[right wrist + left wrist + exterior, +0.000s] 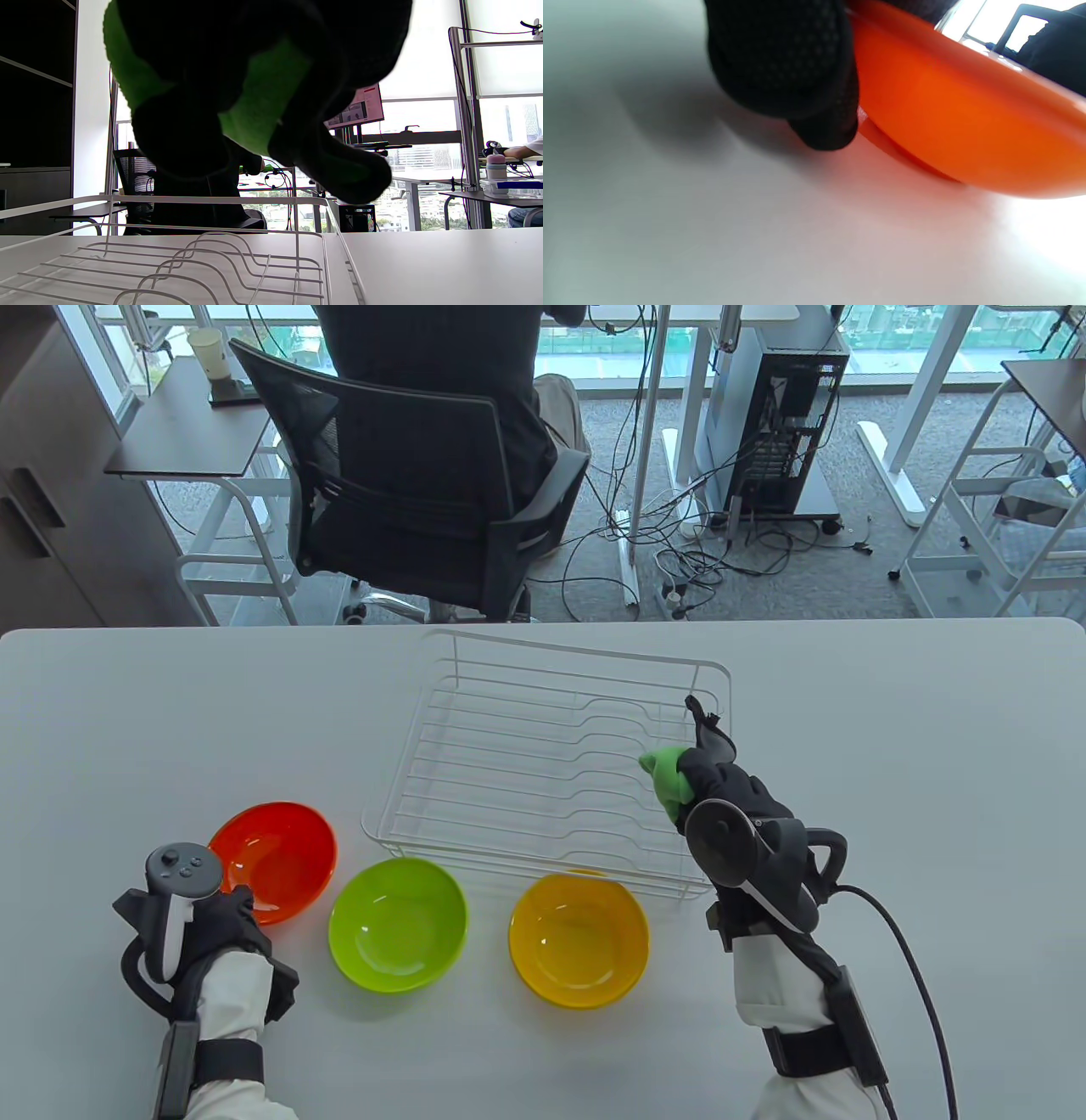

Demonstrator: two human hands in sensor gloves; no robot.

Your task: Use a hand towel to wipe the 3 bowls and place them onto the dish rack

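Three bowls stand in a row near the table's front: a red bowl (276,857), a green bowl (399,925) and a yellow bowl (579,940). My left hand (237,901) grips the red bowl's near rim. In the left wrist view its gloved fingers (797,80) curl against the red bowl's (967,127) outer wall, whose base is still at the table. My right hand (691,772) holds a bunched green hand towel (670,780) above the right end of the white wire dish rack (543,755). From the right wrist, the towel (263,97) shows between dark fingers (339,173) above the rack (212,254).
The rack holds nothing and sits mid-table, just behind the green and yellow bowls. A cable (916,976) trails from my right wrist. Beyond the table's far edge a person sits in a black office chair (407,492).
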